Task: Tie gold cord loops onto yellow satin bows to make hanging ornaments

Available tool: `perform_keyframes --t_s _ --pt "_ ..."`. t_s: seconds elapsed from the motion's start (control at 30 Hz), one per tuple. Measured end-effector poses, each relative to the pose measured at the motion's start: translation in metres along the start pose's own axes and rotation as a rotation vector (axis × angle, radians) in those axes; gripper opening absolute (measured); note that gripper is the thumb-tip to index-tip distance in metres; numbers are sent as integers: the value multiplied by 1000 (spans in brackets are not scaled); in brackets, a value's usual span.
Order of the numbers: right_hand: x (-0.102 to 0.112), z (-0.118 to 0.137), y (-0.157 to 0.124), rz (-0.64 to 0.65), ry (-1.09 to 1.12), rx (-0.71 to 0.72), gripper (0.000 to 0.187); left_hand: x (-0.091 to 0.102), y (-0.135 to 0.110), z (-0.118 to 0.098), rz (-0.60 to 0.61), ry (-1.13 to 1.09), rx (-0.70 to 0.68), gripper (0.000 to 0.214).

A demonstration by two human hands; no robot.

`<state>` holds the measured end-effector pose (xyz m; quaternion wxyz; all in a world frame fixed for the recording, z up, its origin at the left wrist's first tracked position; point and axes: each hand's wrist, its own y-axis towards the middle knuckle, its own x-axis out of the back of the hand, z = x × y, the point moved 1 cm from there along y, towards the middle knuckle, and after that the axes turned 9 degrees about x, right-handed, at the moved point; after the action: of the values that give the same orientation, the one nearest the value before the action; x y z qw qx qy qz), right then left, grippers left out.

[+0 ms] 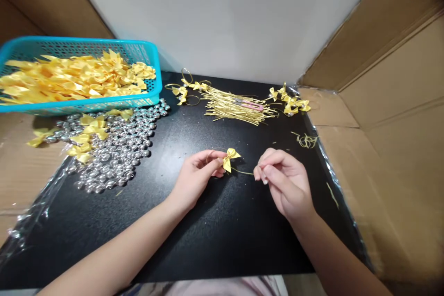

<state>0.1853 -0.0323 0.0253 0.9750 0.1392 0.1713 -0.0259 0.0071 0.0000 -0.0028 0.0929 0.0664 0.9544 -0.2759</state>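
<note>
My left hand (199, 173) pinches a yellow ribbon bow (229, 159) between thumb and fingers over the middle of the black table. A thin gold wire (243, 172) runs from the bow to the right, and a loop of it curves over the left fingers. My right hand (286, 178) is closed on the wire's other end, a little to the right of the bow. The fingertips hide that end. Whether a bell sits behind the bow I cannot tell.
A turquoise basket (156, 71) full of yellow bows stands at the back left. Silver bells (114, 157) lie before it with several loose bows. Gold wire ties (225, 108) and pink-handled snips (251, 105) lie at the back, between finished bows (293, 105). Wire scraps (307, 140) lie right. Cardboard walls flank the table.
</note>
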Motion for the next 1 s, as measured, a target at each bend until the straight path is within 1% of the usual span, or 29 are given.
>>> perform_keyframes --t_s 0.03,0.07,0.13,0.2,0.27,0.33,0.4,0.5,0.6,0.73,0.8,0.87,0.93,1.0 --pt "0 3 0 -14 10 23 5 0 0 0 -1 -4 4 15" --pt "3 9 2 -66 56 47 6 0 0 1 -6 -4 3 15" --pt "14 28 7 -181 202 61 12 1 1 3 -19 11 -10 16" --pt "28 48 13 -289 309 104 17 2 2 5 -16 50 -30 17" --pt "39 62 16 -315 385 113 20 2 2 8 -3 93 -46 17" --pt "43 66 16 -294 412 103 21 1 2 9 8 122 -54 16" --pt "41 63 15 -258 400 103 21 1 1 10 15 129 -63 16" --pt "30 52 14 -216 352 98 19 2 1 8 30 102 -78 13" --pt "18 37 11 -144 268 66 14 3 1 6 43 43 -38 12" --pt "2 9 1 17 21 27 5 3 -1 6 107 -47 39 15" --pt "-3 -4 -4 86 -209 34 7 2 -2 6 148 -63 37 16" --pt "-5 -14 -7 107 -401 40 7 1 -3 7 170 -51 30 14" --pt "-5 -21 -8 110 -473 15 6 0 -4 8 179 -32 21 11" --pt "-5 -25 -7 109 -455 -30 8 -1 -4 8 189 -29 10 10"
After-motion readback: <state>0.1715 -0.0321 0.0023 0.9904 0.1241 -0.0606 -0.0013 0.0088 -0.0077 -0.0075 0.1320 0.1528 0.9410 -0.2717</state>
